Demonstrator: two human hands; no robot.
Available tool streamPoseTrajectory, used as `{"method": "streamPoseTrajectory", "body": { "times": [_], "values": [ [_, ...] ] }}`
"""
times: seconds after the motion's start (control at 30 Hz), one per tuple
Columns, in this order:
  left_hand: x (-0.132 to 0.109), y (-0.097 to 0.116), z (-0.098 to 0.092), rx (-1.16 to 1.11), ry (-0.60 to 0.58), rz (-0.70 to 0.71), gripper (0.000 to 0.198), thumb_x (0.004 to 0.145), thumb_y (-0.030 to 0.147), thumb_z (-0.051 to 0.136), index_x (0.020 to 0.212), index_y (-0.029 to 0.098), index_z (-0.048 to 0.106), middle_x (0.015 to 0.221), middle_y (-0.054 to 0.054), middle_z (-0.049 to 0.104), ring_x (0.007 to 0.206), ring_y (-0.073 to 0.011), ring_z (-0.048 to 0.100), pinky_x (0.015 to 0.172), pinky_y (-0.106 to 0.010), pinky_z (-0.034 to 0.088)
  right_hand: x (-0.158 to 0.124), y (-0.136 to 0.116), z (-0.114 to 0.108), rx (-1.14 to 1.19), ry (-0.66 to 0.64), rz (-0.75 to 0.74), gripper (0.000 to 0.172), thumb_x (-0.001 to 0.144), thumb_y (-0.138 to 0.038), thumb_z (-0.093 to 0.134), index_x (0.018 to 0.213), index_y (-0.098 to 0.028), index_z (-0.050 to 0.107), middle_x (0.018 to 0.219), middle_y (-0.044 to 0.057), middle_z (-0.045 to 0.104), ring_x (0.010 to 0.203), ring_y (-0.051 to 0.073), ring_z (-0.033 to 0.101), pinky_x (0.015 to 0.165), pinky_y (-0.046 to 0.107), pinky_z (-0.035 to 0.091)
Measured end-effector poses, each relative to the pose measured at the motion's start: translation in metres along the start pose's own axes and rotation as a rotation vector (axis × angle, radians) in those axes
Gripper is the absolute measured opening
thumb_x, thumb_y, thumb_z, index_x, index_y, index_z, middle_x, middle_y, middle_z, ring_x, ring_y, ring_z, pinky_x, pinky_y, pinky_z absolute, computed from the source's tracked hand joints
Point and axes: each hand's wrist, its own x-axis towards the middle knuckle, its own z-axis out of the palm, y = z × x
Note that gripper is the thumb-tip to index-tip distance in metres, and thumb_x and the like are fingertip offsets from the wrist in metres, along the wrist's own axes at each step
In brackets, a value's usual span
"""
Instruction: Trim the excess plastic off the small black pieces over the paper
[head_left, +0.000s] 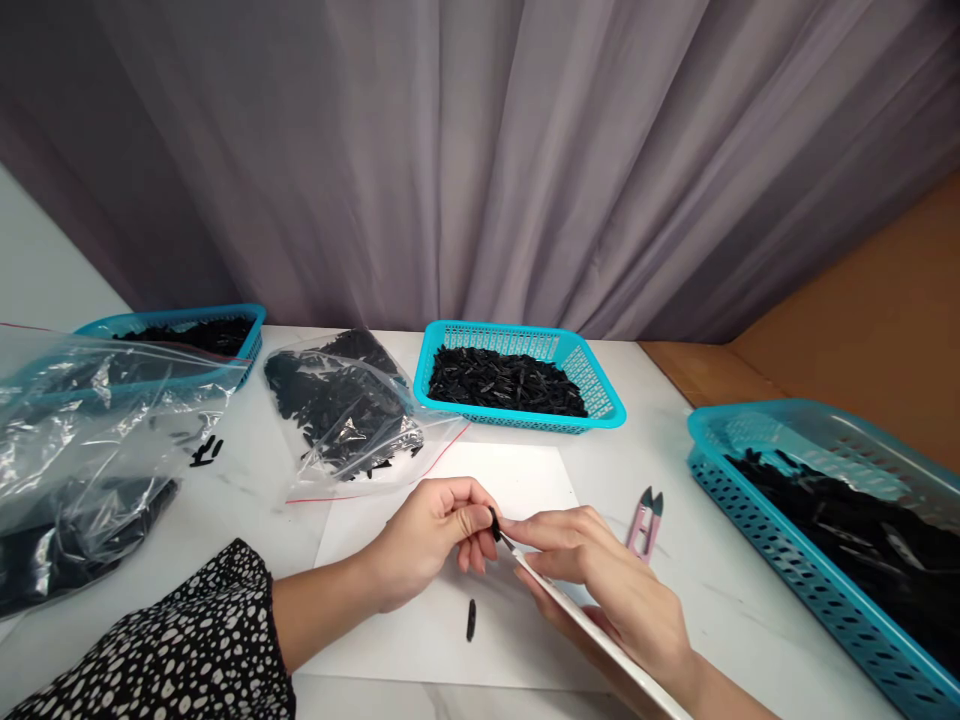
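Observation:
My left hand [431, 535] pinches a small black plastic piece [494, 522] between thumb and fingers, over a white sheet of paper [525, 475]. My right hand [600, 580] grips a long thin white blade-like tool [592, 632], its tip touching the black piece. Another small black piece [471, 620] lies loose on the paper just below my hands.
Pink thread snips [645, 520] lie right of my hands. Teal baskets of black pieces stand at back centre [600, 395], right [757, 520] and back left [251, 318]. Clear bags of black pieces lie at centre left [337, 410] and far left [75, 440]. A curtain hangs behind.

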Motion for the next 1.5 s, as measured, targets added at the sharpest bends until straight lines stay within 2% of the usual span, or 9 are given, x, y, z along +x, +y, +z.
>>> {"method": "streamPoseTrajectory", "body": {
  "times": [0.3,0.63,0.83,1.03,1.2,1.27,1.33,1.4,1.5],
  "values": [
    [0.0,0.0,0.001,0.0,0.011,-0.007,0.043,0.071,0.056,0.075,0.071,0.015,0.061,0.056,0.0,0.063,0.044,-0.0084,0.052,0.046,-0.021,0.036,0.0,0.0,-0.001,-0.039,-0.043,-0.025,0.021,0.088,-0.005,0.054,0.097,-0.023,0.059,0.1,0.008,0.075,0.08,0.021,0.068,0.065,0.034,0.051],
    [-0.005,0.002,0.006,-0.104,0.022,-0.068,0.043,0.071,0.054,0.076,0.072,0.014,0.06,0.058,0.001,0.062,0.046,-0.007,0.051,0.049,-0.02,0.035,0.019,-0.017,-0.011,-0.497,-0.151,-0.371,0.022,0.091,-0.003,0.045,0.084,-0.017,0.059,0.104,0.017,0.077,0.095,0.027,0.07,0.071,0.039,0.045],
    [-0.008,0.001,0.009,-0.17,0.016,-0.132,0.045,0.067,0.055,0.079,0.074,0.014,0.061,0.058,0.0,0.063,0.046,-0.0065,0.051,0.049,-0.02,0.035,0.019,-0.007,-0.009,-0.596,-0.035,-0.284,0.024,0.092,-0.001,0.049,0.083,-0.022,0.056,0.099,0.009,0.079,0.084,0.021,0.072,0.072,0.038,0.041],
    [-0.006,0.0,0.005,-0.079,0.046,-0.036,0.043,0.069,0.055,0.077,0.075,0.014,0.065,0.059,-0.001,0.065,0.048,-0.0085,0.054,0.05,-0.021,0.038,0.016,0.019,-0.013,-0.572,-0.005,-0.195,0.018,0.097,-0.007,0.047,0.099,-0.021,0.058,0.099,0.009,0.079,0.082,0.021,0.072,0.068,0.036,0.039],
    [-0.004,-0.001,0.004,-0.06,0.056,-0.002,0.041,0.071,0.054,0.076,0.076,0.014,0.066,0.06,-0.002,0.066,0.049,-0.0089,0.055,0.051,-0.021,0.039,0.013,0.016,-0.011,-0.462,0.041,-0.122,0.014,0.098,-0.01,0.047,0.098,-0.021,0.055,0.102,0.01,0.077,0.086,0.021,0.071,0.071,0.034,0.043],
    [-0.003,-0.001,0.004,-0.057,0.054,0.006,0.041,0.072,0.053,0.076,0.076,0.013,0.067,0.061,-0.002,0.066,0.049,-0.009,0.055,0.051,-0.022,0.04,0.014,0.013,-0.012,-0.441,0.004,-0.084,0.01,0.096,-0.011,0.051,0.094,-0.021,0.052,0.103,0.012,0.076,0.09,0.022,0.069,0.073,0.034,0.044],
    [-0.003,-0.001,0.003,-0.059,0.051,0.013,0.04,0.072,0.052,0.076,0.077,0.013,0.067,0.061,-0.002,0.066,0.049,-0.0093,0.055,0.051,-0.022,0.04,0.015,0.013,-0.014,-0.482,-0.053,-0.067,0.011,0.097,-0.013,0.05,0.089,-0.021,0.051,0.088,0.008,0.074,0.079,0.021,0.066,0.07,0.032,0.042],
    [-0.003,0.0,0.003,-0.061,0.054,0.023,0.039,0.072,0.05,0.076,0.078,0.013,0.068,0.062,-0.002,0.066,0.05,-0.0096,0.055,0.052,-0.023,0.041,0.016,0.014,-0.016,-0.553,-0.151,-0.079,0.018,0.099,-0.014,0.044,0.084,-0.021,0.052,0.071,0.004,0.067,0.064,0.019,0.058,0.064,0.031,0.038],
    [-0.002,0.0,0.002,-0.049,0.055,0.043,0.037,0.075,0.049,0.075,0.08,0.013,0.068,0.063,-0.003,0.066,0.051,-0.0098,0.055,0.053,-0.023,0.042,0.016,0.018,-0.018,-0.598,-0.277,-0.093,0.031,0.099,-0.009,0.034,0.078,-0.02,0.054,0.071,0.005,0.063,0.061,0.018,0.051,0.063,0.031,0.037]
  ]
}}
